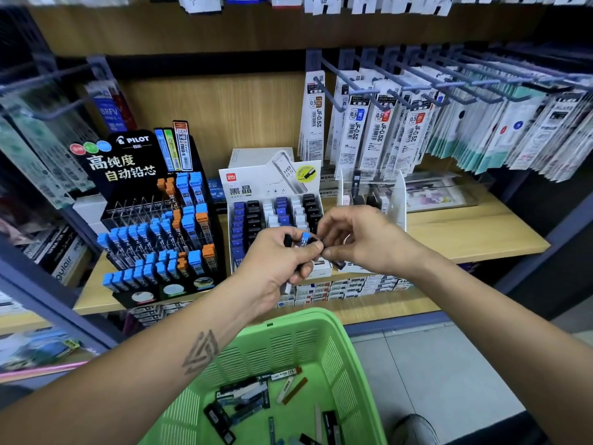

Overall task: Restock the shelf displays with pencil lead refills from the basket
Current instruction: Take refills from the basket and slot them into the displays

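Note:
My left hand [282,261] grips a small bunch of pencil lead refill cases; a blue-capped one [304,239] sticks up from my fingers. My right hand [356,239] meets it from the right and pinches a dark case at its fingertips. Both hands hover in front of the white deli display box [272,184], whose rows hold blue, black and white cases. To its left stands the black Pilot display rack [154,220] with blue and orange capped cases. Below my arms sits the green basket [353,364] with several loose refill cases on its floor.
The wooden shelf [465,232] carries both displays and a clear acrylic stand [372,191] behind my right hand. Pen refill packs hang on hooks [385,123] at upper right. Stacked small boxes [346,287] sit on the shelf below. A shoe [414,428] shows on the tiled floor.

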Demonstrator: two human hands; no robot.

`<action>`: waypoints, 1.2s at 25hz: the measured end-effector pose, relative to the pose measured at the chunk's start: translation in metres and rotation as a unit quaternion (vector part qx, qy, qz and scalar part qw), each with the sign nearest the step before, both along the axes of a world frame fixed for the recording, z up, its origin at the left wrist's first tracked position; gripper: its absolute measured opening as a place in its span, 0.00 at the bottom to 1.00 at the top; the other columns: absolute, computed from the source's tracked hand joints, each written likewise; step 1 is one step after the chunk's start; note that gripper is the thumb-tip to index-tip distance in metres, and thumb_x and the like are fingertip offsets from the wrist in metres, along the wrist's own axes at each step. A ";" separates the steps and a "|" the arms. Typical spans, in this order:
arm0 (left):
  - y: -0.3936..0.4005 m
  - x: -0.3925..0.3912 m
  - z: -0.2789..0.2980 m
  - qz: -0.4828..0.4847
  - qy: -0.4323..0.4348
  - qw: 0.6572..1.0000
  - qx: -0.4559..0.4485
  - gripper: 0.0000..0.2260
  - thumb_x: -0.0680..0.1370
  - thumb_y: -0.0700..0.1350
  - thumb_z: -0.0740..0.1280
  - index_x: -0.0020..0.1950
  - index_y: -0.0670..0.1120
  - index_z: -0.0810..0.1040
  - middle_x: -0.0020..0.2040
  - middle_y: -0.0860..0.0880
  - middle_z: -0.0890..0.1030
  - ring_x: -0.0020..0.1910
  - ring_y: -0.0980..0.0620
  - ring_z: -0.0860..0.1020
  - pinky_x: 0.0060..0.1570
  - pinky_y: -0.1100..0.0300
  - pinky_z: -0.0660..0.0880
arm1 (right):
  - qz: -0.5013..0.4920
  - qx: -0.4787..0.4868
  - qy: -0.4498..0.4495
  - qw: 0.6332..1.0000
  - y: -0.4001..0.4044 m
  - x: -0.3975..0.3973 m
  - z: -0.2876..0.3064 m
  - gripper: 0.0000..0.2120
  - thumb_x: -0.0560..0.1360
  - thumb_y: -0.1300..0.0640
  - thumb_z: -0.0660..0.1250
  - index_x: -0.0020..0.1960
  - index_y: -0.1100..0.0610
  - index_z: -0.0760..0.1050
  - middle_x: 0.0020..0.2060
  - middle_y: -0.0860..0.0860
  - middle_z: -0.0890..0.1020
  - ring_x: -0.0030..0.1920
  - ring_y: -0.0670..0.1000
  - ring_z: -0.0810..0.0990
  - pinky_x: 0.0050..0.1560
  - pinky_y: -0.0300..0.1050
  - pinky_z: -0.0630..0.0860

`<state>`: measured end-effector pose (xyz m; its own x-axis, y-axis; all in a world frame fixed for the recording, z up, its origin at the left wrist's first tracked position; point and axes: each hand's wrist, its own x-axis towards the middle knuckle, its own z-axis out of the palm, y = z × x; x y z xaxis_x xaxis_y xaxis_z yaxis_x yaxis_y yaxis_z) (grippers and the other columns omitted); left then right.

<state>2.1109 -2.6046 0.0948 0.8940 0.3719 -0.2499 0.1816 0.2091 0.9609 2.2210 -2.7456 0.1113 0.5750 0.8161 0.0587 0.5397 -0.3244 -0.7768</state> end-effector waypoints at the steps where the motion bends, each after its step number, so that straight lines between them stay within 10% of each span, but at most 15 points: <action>1: -0.001 0.002 0.001 0.002 -0.001 1.000 -0.016 0.04 0.77 0.32 0.70 0.48 0.37 0.76 0.32 0.42 0.77 0.21 0.55 0.69 0.18 0.67 0.58 | 0.010 0.006 0.001 1.000 0.000 -0.002 0.000 0.15 0.70 0.68 0.76 0.52 0.52 0.80 0.36 0.56 0.83 0.35 0.53 0.80 0.41 0.49 0.80; 10: 0.003 0.017 0.020 0.007 0.049 0.949 -0.310 0.08 0.75 0.32 0.57 0.53 0.38 0.70 0.38 0.39 0.79 0.27 0.51 0.73 0.22 0.65 0.69 | -0.263 0.078 -0.139 0.952 -0.034 0.084 0.059 0.10 0.75 0.62 0.73 0.55 0.53 0.83 0.44 0.50 0.85 0.46 0.50 0.85 0.53 0.43 0.80; 30: -0.009 0.031 0.013 -0.038 0.015 0.945 -0.325 0.13 0.80 0.28 0.56 0.62 0.34 0.73 0.43 0.37 0.81 0.36 0.47 0.81 0.36 0.60 0.80 | -0.250 -0.064 -0.345 0.902 0.000 0.133 -0.013 0.15 0.78 0.67 0.63 0.62 0.60 0.81 0.55 0.60 0.82 0.53 0.61 0.82 0.59 0.48 0.78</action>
